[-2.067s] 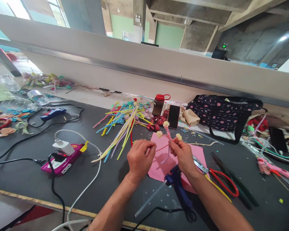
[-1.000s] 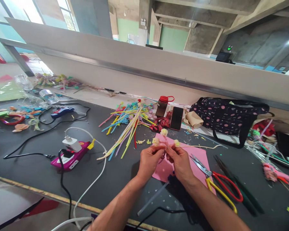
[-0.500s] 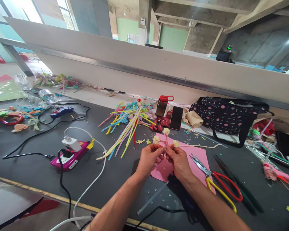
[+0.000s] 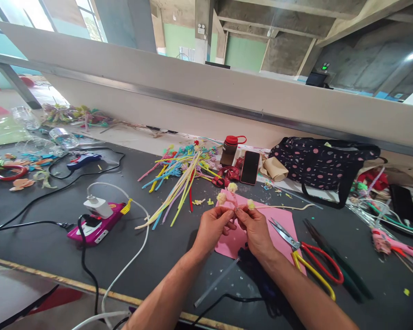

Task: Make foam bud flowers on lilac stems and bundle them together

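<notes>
My left hand [image 4: 210, 230] and my right hand [image 4: 258, 233] meet over a pink sheet [image 4: 282, 220], thumbs and fingertips pinched together. Between them they hold a pipe-cleaner flower sprig [image 4: 231, 188], with pink fuzzy stems and pale yellow tufted heads. Two heads rise above the left fingertips, while a third yellow head [image 4: 250, 204] shows beside my right index finger. The fingertips hide where the stems join. A long cream pipe cleaner [image 4: 285, 207] stretches rightward behind my right hand. Scissors [image 4: 296, 244] with red and yellow handles lie right of that hand, partly on the sheet.
Loose pipe cleaners [image 4: 179, 183] lie beyond my left hand. Left of them sits a purple power strip [image 4: 101, 228] with trailing cables. At the back are a bottle [image 4: 229, 151], a phone [image 4: 250, 167] and a dark patterned bag [image 4: 323, 169]. A pink glue gun [image 4: 397, 245] rests far right.
The two upper yellow heads have tipped a little to the left, away from the one by my right hand. Both hands keep their pinch; the view has shifted slightly.
</notes>
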The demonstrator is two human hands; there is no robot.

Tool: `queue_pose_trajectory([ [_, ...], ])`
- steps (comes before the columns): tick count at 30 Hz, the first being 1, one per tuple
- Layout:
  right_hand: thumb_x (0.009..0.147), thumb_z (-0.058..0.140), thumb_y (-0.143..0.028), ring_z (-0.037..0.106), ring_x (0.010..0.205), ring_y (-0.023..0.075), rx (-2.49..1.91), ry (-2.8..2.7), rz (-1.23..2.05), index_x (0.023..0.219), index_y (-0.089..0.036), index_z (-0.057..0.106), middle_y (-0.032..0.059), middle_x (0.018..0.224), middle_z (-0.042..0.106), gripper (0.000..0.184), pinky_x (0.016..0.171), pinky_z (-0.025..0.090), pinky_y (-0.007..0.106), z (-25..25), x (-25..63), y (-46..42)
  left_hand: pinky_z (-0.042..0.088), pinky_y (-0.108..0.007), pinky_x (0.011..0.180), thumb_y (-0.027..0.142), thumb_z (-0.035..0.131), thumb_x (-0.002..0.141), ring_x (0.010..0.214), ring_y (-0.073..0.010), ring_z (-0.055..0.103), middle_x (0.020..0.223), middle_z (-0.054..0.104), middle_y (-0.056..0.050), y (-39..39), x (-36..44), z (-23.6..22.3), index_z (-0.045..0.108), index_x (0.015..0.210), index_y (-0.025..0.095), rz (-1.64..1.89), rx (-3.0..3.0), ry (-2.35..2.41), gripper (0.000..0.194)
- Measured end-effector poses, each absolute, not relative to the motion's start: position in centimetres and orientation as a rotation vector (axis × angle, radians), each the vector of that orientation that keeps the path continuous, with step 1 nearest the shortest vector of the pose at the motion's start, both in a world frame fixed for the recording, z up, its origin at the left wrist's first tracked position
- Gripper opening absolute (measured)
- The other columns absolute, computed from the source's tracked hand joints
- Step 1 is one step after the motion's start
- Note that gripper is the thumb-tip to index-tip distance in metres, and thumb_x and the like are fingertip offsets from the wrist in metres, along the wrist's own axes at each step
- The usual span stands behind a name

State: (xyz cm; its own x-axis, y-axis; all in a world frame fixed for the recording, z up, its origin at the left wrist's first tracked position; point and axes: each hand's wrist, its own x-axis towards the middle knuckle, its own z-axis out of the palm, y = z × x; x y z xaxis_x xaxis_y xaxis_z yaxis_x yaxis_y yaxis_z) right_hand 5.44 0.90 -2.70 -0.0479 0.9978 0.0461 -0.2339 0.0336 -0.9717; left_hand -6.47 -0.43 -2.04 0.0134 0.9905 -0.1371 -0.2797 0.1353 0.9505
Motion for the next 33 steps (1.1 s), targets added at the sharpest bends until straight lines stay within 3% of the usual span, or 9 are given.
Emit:
queue_pose_trajectory([
  [5, 0.073, 0.063, -0.032, 0.041, 0.054, 0.0100, -0.971, -1.179, 1.228, 0.069, -0.019, 0.062, -0.0035, 0.061, 0.054, 0.014, 0.050, 0.031, 0.023, -2.4, 5.5, 0.6, 0.041, -0.019, 0.042, 0.037, 0.070, 0.062, 0.050, -0.0129, 0.059, 0.059, 0.065, -0.004, -0.7, -6.5, -1.8, 0.061, 0.083, 0.011, 1.256, 0.867, 1.010, 0.035],
  [9, 0.073, 0.063, -0.032, 0.040, 0.054, 0.0102, -0.995, -1.204, 1.214, 0.069, -0.018, 0.062, -0.0033, 0.061, 0.053, 0.014, 0.050, 0.030, 0.023, -2.7, 5.6, 0.7, 0.038, -0.018, 0.039, 0.038, 0.067, 0.065, 0.038, -0.0085, 0.051, 0.053, 0.063, -0.003, -0.9, -6.5, -1.5, 0.060, 0.078, 0.012, 1.204, 0.904, 1.066, 0.031],
  [15, 0.071, 0.063, -0.035, 0.038, 0.052, 0.0096, -1.053, -1.219, 1.204, 0.067, -0.017, 0.062, -0.0038, 0.057, 0.049, 0.019, 0.049, 0.030, 0.023, -3.0, 5.8, 0.7, 0.037, -0.017, 0.037, 0.042, 0.059, 0.072, 0.038, -0.0080, 0.049, 0.052, 0.061, -0.001, -0.8, -6.9, -1.7, 0.060, 0.072, 0.013, 1.148, 1.043, 1.149, 0.029],
  [22, 0.068, 0.066, -0.035, 0.036, 0.050, 0.0091, -1.040, -1.173, 1.262, 0.065, -0.017, 0.061, -0.0043, 0.055, 0.047, 0.019, 0.048, 0.029, 0.023, -3.1, 5.6, 0.5, 0.037, -0.016, 0.036, 0.042, 0.062, 0.068, 0.034, -0.0076, 0.049, 0.045, 0.058, 0.000, -0.3, -7.1, -2.1, 0.056, 0.064, 0.014, 1.125, 0.910, 1.067, 0.029],
  [28, 0.069, 0.066, -0.035, 0.034, 0.049, 0.0080, -1.026, -1.126, 1.286, 0.063, -0.016, 0.059, -0.0046, 0.055, 0.046, 0.021, 0.046, 0.027, 0.022, -3.7, 5.6, 0.6, 0.038, -0.016, 0.038, 0.035, 0.072, 0.059, 0.044, -0.0096, 0.056, 0.054, 0.060, -0.001, 0.0, -6.7, -2.7, 0.057, 0.066, 0.012, 1.242, 0.697, 0.992, 0.028],
  [33, 0.068, 0.067, -0.034, 0.035, 0.049, 0.0079, -1.018, -1.101, 1.303, 0.064, -0.016, 0.059, -0.0047, 0.055, 0.048, 0.020, 0.047, 0.027, 0.022, -3.8, 5.4, 0.7, 0.042, -0.018, 0.043, 0.032, 0.068, 0.065, 0.046, -0.0093, 0.055, 0.054, 0.060, -0.001, -0.3, -6.2, -2.7, 0.061, 0.070, 0.011, 1.331, 0.771, 1.017, 0.023],
])
